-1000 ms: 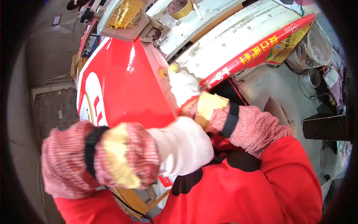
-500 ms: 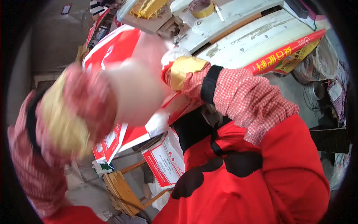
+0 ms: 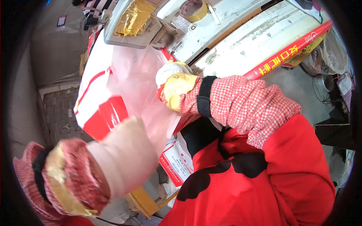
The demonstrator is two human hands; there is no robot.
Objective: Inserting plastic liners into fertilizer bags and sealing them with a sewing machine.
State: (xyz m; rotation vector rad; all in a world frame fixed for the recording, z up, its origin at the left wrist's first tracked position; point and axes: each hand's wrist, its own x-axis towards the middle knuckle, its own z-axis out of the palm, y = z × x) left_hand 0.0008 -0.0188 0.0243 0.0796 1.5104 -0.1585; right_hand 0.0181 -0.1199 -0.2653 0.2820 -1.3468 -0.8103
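My left hand (image 3: 124,158) wears a white glove with a red checked cuff and sits low in the picture, gripping the lower edge of a clear plastic inner bag (image 3: 141,86). My right hand (image 3: 173,84), in a white and yellow glove, pinches the same clear bag near its right side. The clear bag lies over a red and white printed sack (image 3: 100,109) that hangs from the edge of a white machine table (image 3: 241,34). Both hands are closed on the plastic.
A grey metal head with a gold foil patch (image 3: 132,19) sits above the sack. A roll of tape (image 3: 192,9) lies on the white machine table. A red printed strip (image 3: 286,52) runs along its edge. A red and white carton (image 3: 175,162) and wooden stool (image 3: 145,199) stand below.
The solid red sack face seen earlier is now covered by the clear inner bag. My left hand swung up in a blur, then dropped low; my right hand stayed near the sack's top.
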